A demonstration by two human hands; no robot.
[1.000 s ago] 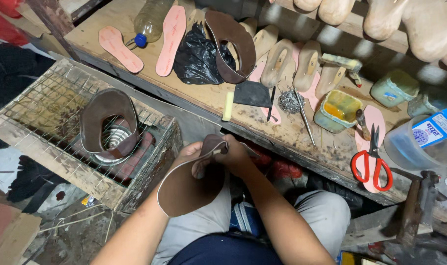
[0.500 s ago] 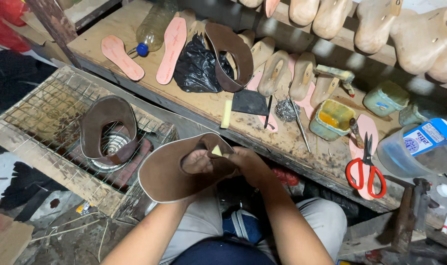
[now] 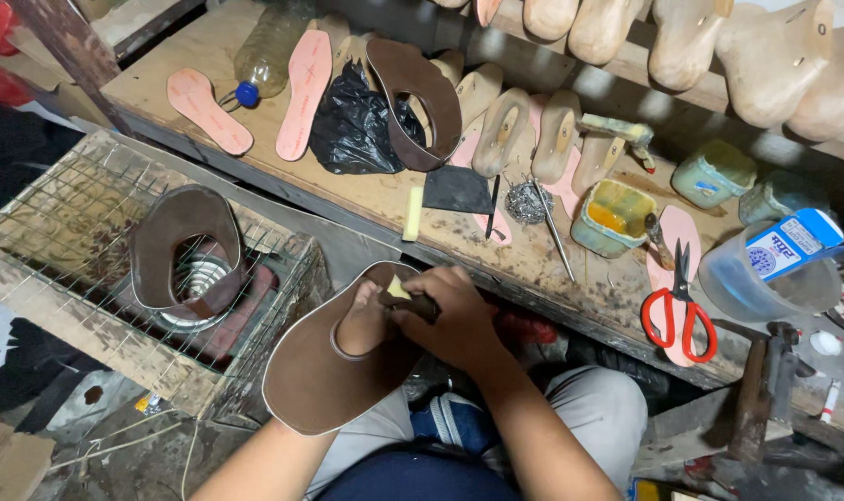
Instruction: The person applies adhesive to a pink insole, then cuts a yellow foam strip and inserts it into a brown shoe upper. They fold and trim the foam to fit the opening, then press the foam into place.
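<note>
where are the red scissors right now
In the head view the red scissors lie on the right of the workbench, on a pink insole, between the yellow glue tub and the clear plastic jar.

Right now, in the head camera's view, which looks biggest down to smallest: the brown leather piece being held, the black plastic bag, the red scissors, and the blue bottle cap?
1. Brown leather piece, though it is nearest the camera
2. Black plastic bag
3. Red scissors
4. Blue bottle cap
</note>
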